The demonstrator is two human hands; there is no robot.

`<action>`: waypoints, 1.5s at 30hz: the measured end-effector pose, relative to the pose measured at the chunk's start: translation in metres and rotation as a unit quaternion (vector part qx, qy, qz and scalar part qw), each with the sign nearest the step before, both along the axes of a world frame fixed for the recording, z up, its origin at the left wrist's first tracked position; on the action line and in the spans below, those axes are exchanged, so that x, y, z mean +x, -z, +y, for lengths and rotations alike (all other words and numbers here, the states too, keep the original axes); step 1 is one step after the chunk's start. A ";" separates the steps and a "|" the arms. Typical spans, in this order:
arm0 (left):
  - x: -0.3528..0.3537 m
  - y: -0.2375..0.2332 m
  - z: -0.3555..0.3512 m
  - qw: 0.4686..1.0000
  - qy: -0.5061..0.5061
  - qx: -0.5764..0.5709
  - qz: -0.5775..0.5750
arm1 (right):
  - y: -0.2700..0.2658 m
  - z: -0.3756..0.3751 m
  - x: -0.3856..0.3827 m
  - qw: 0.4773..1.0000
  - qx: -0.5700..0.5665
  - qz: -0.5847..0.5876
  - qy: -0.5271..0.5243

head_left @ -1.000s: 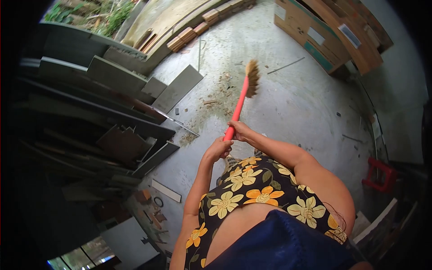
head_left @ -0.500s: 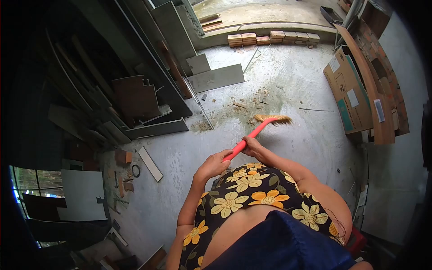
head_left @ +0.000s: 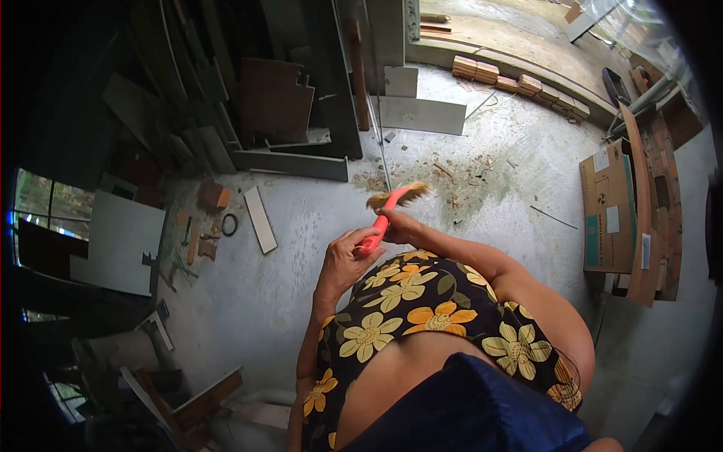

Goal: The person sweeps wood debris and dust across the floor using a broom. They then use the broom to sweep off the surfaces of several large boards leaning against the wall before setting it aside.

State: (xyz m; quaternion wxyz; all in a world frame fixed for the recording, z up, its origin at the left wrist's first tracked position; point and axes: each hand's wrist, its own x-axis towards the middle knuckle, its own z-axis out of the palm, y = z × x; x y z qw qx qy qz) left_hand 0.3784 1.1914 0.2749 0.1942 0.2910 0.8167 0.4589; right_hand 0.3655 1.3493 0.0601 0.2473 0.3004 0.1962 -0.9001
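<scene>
Head view, quick: what's each hand on?

"Same broom, smooth pink-red handle, straw-coloured bristles. Left hand is curled round the handle's top end; right hand is wrapped lower, nearer the bristles."

"Broom's where?"

"In front of the body, bristles over the bare grey concrete floor, at the left side of a scattered patch of brown debris. Touching the floor? Can't tell."

"Good stroke?"

"My call: bristles low and flat, short pulls, lower hand steering, upper hand as pivot. Working from the patch's outer edge inward should gather crumbs, not spread them."

"Snags?"

"Thin pale metal strip ends right by the bristles; could catch them, so go round. Long flat grey board beyond probably traps grit along its edge; use bristle tips there."
</scene>
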 end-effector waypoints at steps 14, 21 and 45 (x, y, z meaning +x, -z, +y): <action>-0.020 0.060 0.007 0.937 -0.272 -0.219 0.032 | 0.032 -0.107 -0.114 0.966 -0.018 -0.034 -0.254; -0.058 0.141 0.074 0.932 -0.255 -0.255 -0.028 | 0.095 -0.055 -0.138 0.913 0.091 -0.002 -0.397; -0.053 0.074 0.119 0.982 -0.058 -0.144 -0.110 | 0.021 0.081 -0.085 0.973 0.200 -0.062 -0.094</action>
